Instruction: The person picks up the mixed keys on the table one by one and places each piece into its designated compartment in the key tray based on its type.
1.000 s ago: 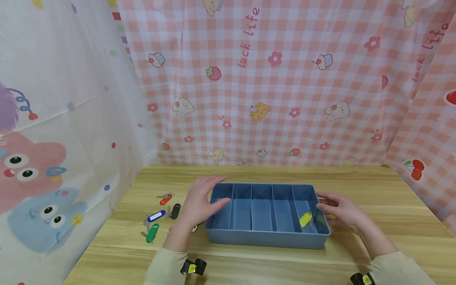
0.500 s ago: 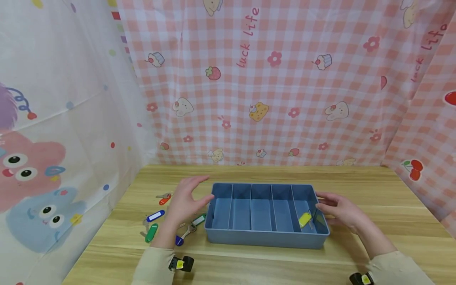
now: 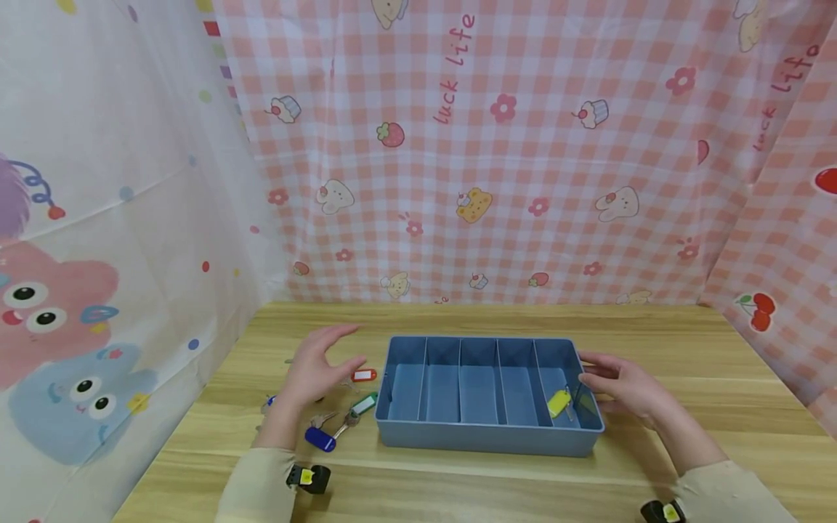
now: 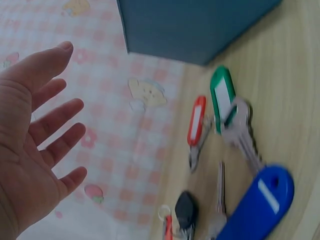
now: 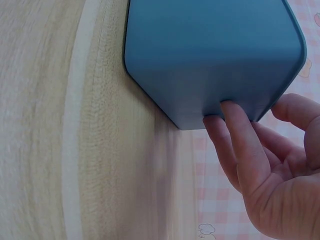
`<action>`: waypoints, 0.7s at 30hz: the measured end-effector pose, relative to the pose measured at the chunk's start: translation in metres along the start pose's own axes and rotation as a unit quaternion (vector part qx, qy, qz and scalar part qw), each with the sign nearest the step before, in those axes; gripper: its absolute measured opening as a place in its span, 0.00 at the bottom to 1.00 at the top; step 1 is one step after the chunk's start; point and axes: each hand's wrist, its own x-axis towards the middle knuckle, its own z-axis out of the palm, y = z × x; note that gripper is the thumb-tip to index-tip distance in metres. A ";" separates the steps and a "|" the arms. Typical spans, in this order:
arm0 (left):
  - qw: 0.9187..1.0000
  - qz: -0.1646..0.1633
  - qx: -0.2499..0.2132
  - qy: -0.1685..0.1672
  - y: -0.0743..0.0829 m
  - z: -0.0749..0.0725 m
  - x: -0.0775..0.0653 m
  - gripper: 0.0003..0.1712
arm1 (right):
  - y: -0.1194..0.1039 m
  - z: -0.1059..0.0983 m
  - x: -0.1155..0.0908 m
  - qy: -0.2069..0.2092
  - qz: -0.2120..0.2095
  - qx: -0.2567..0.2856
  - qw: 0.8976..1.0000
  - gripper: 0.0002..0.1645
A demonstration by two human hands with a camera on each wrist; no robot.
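A blue-grey divided tray [image 3: 487, 438] sits on the wooden table, with a yellow key tag [image 3: 559, 403] and its key in the rightmost compartment. My right hand [image 3: 624, 388] touches the tray's right end; in the right wrist view its fingertips [image 5: 231, 107] rest against the outer wall. Left of the tray, my left hand [image 3: 314, 370] hovers with fingers spread and nothing in them. Beside and below it lie keys with a red tag [image 3: 363, 375], a green tag [image 3: 364, 404] and a blue tag [image 3: 320, 439]. The left wrist view also shows a black tag [image 4: 186, 210].
Another blue tag [image 3: 272, 400] is partly hidden behind the left forearm. The wooden table [image 3: 458, 483] extends in front of the tray. A pink checked cloth [image 3: 497, 160] hangs at the back, and a white patterned cloth [image 3: 150, 240] at the left.
My left hand has moved left, away from the tray's left end, with its fingers still spread. Tagged keys beside the tray have come into sight. My right hand stays at the tray's right end.
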 end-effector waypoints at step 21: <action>0.999 -0.021 0.002 -0.049 -0.038 -0.006 -0.004 0.28 | 0.001 0.001 0.000 0.001 -0.005 0.002 1.000 0.40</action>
